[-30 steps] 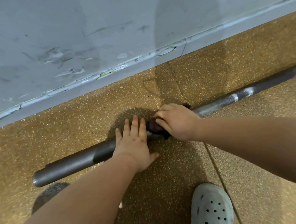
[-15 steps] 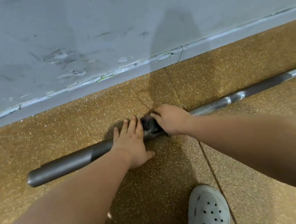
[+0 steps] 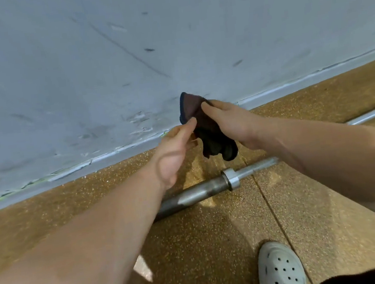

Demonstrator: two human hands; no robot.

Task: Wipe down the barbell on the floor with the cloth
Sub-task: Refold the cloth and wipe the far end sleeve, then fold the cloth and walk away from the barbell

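The steel barbell (image 3: 198,191) lies on the speckled brown floor, its collar (image 3: 230,179) showing between my forearms; my left arm hides the sleeve end and my right arm covers part of the shaft, which reappears at the far right. A dark maroon cloth (image 3: 206,127) hangs in the air above the bar, clear of it. My left hand (image 3: 175,150) pinches the cloth's left edge between thumb and fingers. My right hand (image 3: 229,122) grips its upper right part.
A scuffed grey wall (image 3: 122,55) with a baseboard runs right behind the bar. My foot in a white perforated clog (image 3: 279,270) stands on the floor near the bottom, beside a floor-tile seam (image 3: 275,216).
Both hands have left the barbell and risen. The cloth, earlier pressed on the bar under my right hand, is now lifted off and held by both hands.
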